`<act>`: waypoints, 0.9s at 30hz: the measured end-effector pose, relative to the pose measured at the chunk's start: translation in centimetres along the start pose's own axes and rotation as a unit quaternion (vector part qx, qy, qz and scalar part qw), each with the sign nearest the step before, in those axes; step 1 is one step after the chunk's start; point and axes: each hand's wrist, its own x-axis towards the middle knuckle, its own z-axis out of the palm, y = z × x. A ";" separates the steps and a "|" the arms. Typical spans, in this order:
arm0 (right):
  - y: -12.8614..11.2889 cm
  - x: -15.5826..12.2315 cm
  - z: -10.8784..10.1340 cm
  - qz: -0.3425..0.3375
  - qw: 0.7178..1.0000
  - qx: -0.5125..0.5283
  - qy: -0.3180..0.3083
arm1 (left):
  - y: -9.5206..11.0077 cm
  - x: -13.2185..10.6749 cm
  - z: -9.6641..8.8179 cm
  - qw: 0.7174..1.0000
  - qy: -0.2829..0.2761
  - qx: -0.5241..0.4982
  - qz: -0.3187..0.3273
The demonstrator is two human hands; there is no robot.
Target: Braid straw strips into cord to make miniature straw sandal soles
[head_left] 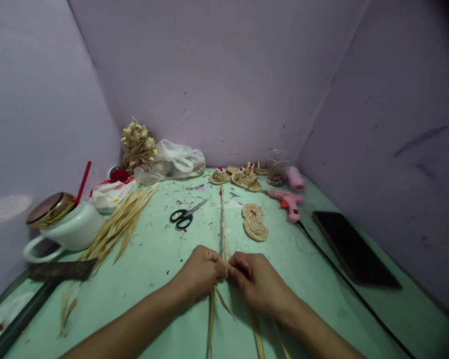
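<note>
A thin braid of dried straw strips runs straight away from me along the middle of the table. My left hand pinches its near end from the left. Close against it, my right hand is closed on the same end, thumb and fingertips pressed together. Loose straw strips hang from under both hands toward the front edge. The exact crossing of the strips is hidden by my fingers. Right of the braid lies a coiled straw sole; black-handled scissors lie to its left.
Small straw slippers sit at the back, near a clear cup and pink thread spool. A pink glue gun, its cord, and a phone occupy the right. Left are straw leaves, a white mug and a hammer.
</note>
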 end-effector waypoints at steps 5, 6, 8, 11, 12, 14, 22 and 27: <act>-1.3 -0.7 -0.2 0.005 0.993 -0.101 0.058 | -0.1 0.3 -0.2 0.999 0.004 0.011 0.038; -1.5 -0.8 -0.2 0.010 0.991 -0.117 0.067 | -0.1 0.4 -0.2 0.999 0.006 0.015 0.039; -1.9 -1.0 -0.3 0.034 0.987 -0.138 0.069 | -0.3 0.4 -0.2 0.999 0.010 0.024 0.041; -2.5 -1.3 -0.3 0.070 0.985 -0.152 0.043 | -0.4 0.3 -0.1 0.999 0.014 0.030 0.037; -2.6 -1.5 -0.2 0.066 0.984 -0.162 0.034 | -0.4 0.2 -0.1 0.999 0.016 0.026 0.032; -2.9 -1.7 0.1 0.033 0.980 -0.198 0.017 | -0.3 0.0 0.0 1.000 0.023 0.010 0.018; -3.2 -1.9 1.4 -0.027 0.953 -0.293 -0.073 | 0.2 -0.7 0.1 0.999 0.014 -0.042 -0.010; -3.1 -2.1 1.3 -0.037 0.966 -0.251 -0.051 | -0.3 -0.5 -0.2 0.998 0.008 -0.016 0.055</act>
